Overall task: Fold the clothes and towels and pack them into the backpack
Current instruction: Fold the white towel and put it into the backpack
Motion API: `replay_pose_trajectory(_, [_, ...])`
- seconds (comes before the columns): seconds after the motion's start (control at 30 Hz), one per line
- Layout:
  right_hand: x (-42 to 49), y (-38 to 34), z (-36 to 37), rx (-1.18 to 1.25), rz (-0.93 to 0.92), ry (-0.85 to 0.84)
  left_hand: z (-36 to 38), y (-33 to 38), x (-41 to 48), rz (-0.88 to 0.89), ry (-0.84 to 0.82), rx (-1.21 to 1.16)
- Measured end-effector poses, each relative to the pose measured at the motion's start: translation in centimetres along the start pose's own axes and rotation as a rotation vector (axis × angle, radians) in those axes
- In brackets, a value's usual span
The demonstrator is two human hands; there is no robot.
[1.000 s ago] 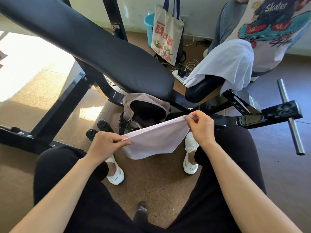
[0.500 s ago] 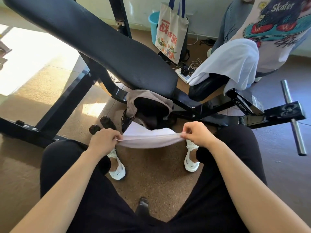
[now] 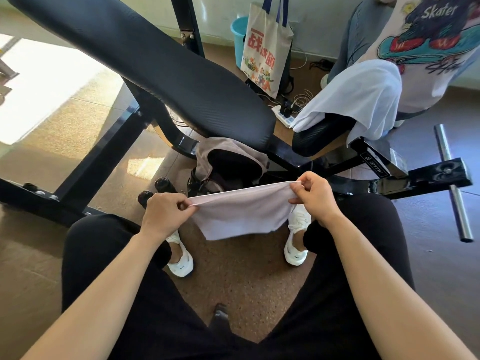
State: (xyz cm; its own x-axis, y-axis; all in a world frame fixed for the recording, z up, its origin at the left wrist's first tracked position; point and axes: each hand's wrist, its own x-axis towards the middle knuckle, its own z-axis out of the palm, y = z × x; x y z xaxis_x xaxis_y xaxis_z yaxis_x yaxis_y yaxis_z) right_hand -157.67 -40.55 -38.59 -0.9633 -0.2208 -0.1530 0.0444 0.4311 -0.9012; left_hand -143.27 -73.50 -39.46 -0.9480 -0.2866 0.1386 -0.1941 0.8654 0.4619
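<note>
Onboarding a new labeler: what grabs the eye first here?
Centre: a pale pink cloth stretched between the left hand and right hand, each pinching a top corner. Behind it a black bench pad runs diagonally, a taupe backpack on the floor beneath its near end.

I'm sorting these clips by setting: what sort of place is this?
Likely a home workout corner: a black padded weight bench fills the view, a tote bag is behind it, and a power strip lies on the floor.
</note>
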Motion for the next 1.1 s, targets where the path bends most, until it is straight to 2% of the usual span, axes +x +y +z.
replay_pose_trajectory(0.07, [0.1,0.3,-0.4,-0.046,-0.043,-0.012,-0.1,0.2,-0.2,0.011,0.047,-0.152])
replay_pose_trajectory(0.17, [0.0,0.5,-0.9,-0.125,-0.091,-0.029,-0.4,0.2,0.1,-0.089,0.113,-0.342])
replay_pose_trajectory(0.23, [-0.2,0.3,-0.8,-0.112,-0.085,0.004,-0.4,0.0,0.2,-0.143,0.125,-0.382])
replay_pose_trajectory(0.33, [-0.2,0.2,-0.5,-0.062,-0.059,0.092,-0.3,-0.1,0.2,-0.127,0.157,-0.341])
replay_pose_trajectory(0.43, [-0.1,0.2,-0.3,0.02,-0.028,0.157,0.0,0.4,0.3,-0.179,0.107,-0.408])
replay_pose_trajectory(0.53, [-0.3,0.0,0.0,0.035,0.0,0.165,0.6,0.7,0.6,-0.308,0.033,-0.612])
replay_pose_trajectory(0.63, [-0.7,-0.2,0.5,0.028,0.013,0.152,0.9,1.3,0.6,-0.383,0.054,-0.663])
replay_pose_trajectory(0.8, [-2.6,-1.7,2.3,0.169,0.073,0.016,1.2,4.0,0.0,-0.418,0.059,-0.772])
replay_pose_trajectory(1.1, [-4.5,-3.2,5.4,0.355,0.07,-0.307,3.0,8.5,-1.1,-0.122,-0.148,-0.761])
